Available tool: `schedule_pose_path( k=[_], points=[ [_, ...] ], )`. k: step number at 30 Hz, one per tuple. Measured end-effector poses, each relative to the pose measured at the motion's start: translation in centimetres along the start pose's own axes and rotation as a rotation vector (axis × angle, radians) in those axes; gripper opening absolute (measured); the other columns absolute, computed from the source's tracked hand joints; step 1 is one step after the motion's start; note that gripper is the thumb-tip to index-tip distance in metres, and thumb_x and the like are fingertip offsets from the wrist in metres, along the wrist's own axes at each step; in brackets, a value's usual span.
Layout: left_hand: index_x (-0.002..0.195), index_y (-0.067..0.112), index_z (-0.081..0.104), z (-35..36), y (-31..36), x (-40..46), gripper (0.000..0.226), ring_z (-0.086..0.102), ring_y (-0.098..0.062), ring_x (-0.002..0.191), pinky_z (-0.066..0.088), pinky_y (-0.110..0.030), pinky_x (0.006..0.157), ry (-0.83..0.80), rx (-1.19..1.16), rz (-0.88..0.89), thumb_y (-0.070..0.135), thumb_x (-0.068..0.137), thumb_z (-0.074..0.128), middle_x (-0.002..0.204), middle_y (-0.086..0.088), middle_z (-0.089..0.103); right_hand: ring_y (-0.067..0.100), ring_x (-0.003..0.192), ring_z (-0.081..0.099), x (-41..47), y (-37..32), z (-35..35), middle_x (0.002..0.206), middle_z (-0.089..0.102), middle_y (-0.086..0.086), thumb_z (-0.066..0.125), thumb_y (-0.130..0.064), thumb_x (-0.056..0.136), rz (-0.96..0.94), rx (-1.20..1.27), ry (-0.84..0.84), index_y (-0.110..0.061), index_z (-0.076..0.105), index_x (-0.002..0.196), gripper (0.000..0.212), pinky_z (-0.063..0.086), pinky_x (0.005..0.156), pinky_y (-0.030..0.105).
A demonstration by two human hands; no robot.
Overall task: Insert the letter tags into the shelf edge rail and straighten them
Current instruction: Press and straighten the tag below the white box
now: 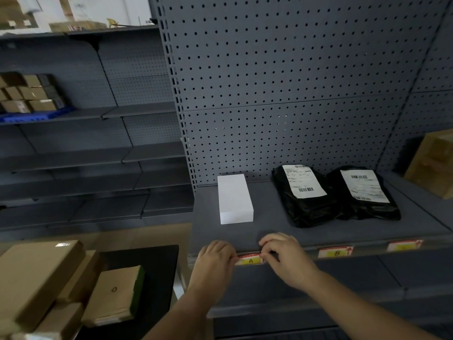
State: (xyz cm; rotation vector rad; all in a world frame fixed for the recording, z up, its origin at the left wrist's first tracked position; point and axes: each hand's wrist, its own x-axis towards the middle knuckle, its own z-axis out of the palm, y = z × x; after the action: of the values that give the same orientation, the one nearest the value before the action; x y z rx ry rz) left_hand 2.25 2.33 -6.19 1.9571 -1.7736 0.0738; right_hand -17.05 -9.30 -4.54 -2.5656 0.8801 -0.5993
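Note:
A red and yellow tag marked A sits in the grey shelf edge rail. My left hand pinches its left end and my right hand pinches its right end, fingers curled over the rail. Further right along the same rail are a tag marked B and a third tag whose letter is too blurred to read. All three tags lie roughly in line with the rail.
On the shelf stand a white box and two black mail bags with white labels. Cardboard boxes are stacked on a black cart at lower left. A brown carton sits at far right.

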Motion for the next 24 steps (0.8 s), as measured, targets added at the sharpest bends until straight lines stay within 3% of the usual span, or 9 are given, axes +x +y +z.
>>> schedule_pose_path(
  k=[9,24],
  points=[
    [0.084,0.031,0.060,-0.7,-1.1,-0.1,0.008,0.051,-0.001,0.087,0.043,-0.024,0.086,-0.041,0.016,-0.045,0.029,0.091,0.057,0.090,0.017,0.057,-0.005,0.104,0.046,0.6,-1.0,0.1,0.109,0.057,-0.022,0.059,-0.028,0.092,-0.030,0.026,-0.059,-0.028,0.072,0.081,0.017,0.022,0.091,0.013],
    [0.073,0.029,0.059,-0.3,0.0,0.3,0.015,0.050,-0.002,0.077,0.046,-0.022,0.075,-0.030,-0.008,-0.140,0.021,0.085,0.062,0.079,0.018,0.054,-0.002,0.104,0.047,0.7,-1.1,-0.4,0.107,0.057,-0.021,0.058,-0.028,0.092,-0.038,0.014,-0.096,-0.027,0.073,0.085,0.016,0.027,0.093,0.016]
  ],
)
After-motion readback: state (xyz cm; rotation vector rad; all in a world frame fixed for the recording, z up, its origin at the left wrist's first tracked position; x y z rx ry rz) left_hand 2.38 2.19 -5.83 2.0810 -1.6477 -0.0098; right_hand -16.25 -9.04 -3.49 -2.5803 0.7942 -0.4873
